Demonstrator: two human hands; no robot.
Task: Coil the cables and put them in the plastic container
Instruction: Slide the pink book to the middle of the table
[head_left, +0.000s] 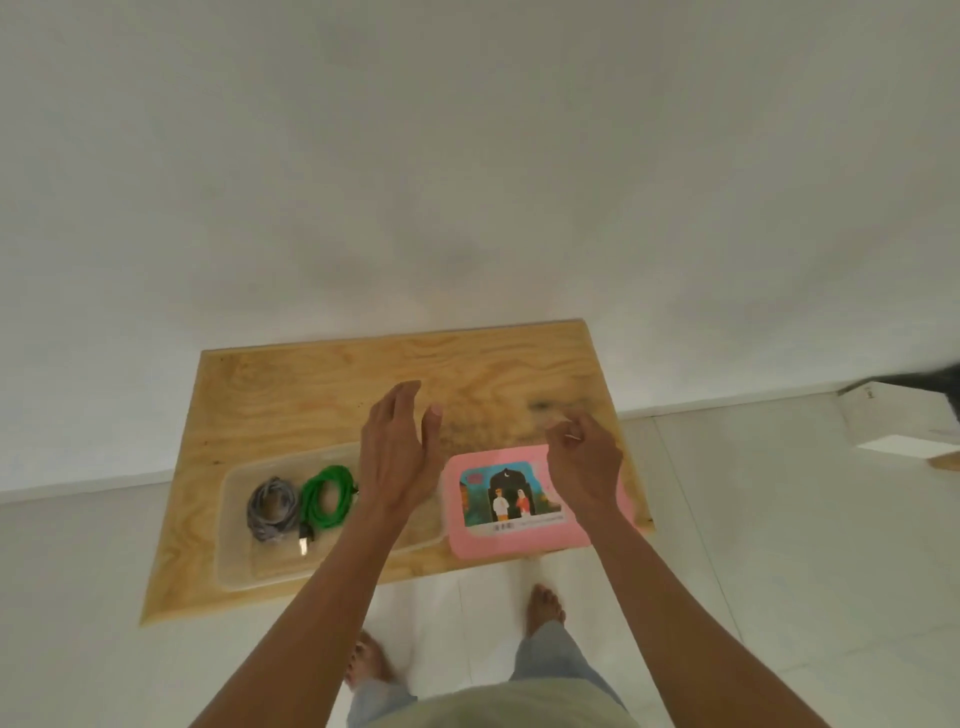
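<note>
lying coiled in the plastic container (234, 525), green cable (327, 496) left of left hand (397, 452)

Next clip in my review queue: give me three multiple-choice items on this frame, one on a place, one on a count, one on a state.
1. Where does the green cable lie?
A. on the pink lid
B. in the clear plastic container
C. on the floor

2. How many coiled cables are in the container?
A. one
B. two
C. four

3. What is the left hand holding?
A. nothing
B. the grey cable
C. the pink lid

Answers: 1 B, the green coil sits inside the container walls. 2 B, a grey and a green coil show. 3 A, its fingers are straight and apart from everything.
</note>
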